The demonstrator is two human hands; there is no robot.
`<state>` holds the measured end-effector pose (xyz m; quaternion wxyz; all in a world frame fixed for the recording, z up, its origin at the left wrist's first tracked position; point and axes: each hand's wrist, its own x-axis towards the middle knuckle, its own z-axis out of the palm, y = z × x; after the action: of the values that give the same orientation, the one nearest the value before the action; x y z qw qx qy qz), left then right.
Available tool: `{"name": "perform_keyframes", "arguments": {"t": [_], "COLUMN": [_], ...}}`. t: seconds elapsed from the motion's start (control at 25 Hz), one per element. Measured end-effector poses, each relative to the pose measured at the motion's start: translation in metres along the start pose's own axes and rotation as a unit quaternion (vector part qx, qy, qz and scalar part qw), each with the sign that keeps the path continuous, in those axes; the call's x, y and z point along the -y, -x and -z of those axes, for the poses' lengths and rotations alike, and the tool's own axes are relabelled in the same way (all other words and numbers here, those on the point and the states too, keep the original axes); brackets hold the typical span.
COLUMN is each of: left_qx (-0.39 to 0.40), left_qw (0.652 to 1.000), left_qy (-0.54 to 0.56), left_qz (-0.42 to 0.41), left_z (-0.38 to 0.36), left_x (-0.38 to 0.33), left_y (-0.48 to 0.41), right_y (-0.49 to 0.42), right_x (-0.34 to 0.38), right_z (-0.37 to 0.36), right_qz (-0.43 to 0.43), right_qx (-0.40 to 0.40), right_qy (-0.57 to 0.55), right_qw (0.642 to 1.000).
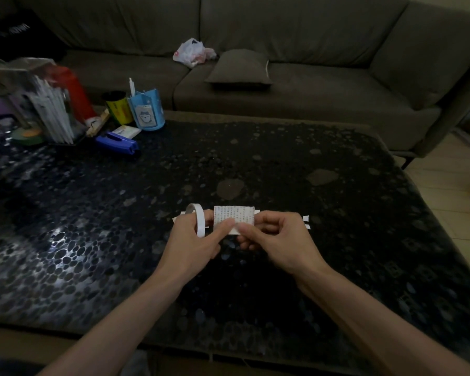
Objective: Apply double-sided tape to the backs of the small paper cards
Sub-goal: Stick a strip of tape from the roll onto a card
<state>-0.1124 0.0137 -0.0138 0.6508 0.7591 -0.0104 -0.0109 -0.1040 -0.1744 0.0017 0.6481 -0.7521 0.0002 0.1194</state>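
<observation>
Pinched between the curled fingers and thumbs of the left hand [194, 240] and right hand [280, 240]: one small paper card [235, 219], printed side up, above the bench [337, 185] middle, toward its near edge. Looped round a left finger: the tape roll [200, 223]. Judged mid-task, with a strip apparently being pressed along the card's near edge. Lying behind the hands, partly hidden: more paper pieces [306, 222]; taped or not, cannot tell.
</observation>
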Motion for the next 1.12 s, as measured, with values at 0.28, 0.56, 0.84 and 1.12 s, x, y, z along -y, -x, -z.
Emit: {"name": "perform_keyframes", "arguments": {"t": [0.28,0.56,0.84,1.12], "left_qx": [0.012,-0.053,-0.098,0.007], "left_qw": [0.999,0.998,0.994,0.982], "left_qy": [-0.01,-0.038,-0.02,-0.011], "left_qz": [0.028,-0.01,0.034,0.191], "left_z": [-0.001,0.0,0.022,0.064], "left_x": [-0.003,-0.002,0.001,0.008], "left_y": [0.002,0.001,-0.002,0.005], "right_y": [0.001,-0.006,-0.02,-0.054], "right_x": [0.0,0.001,-0.002,-0.014], "right_z": [0.0,-0.004,-0.024,-0.047], "right_qz": [0.0,-0.037,-0.06,-0.069], "right_qx": [-0.028,-0.012,-0.038,-0.124], "right_qy": [0.036,-0.018,-0.058,0.03], "right_qw": [0.999,0.999,0.996,0.989]}}
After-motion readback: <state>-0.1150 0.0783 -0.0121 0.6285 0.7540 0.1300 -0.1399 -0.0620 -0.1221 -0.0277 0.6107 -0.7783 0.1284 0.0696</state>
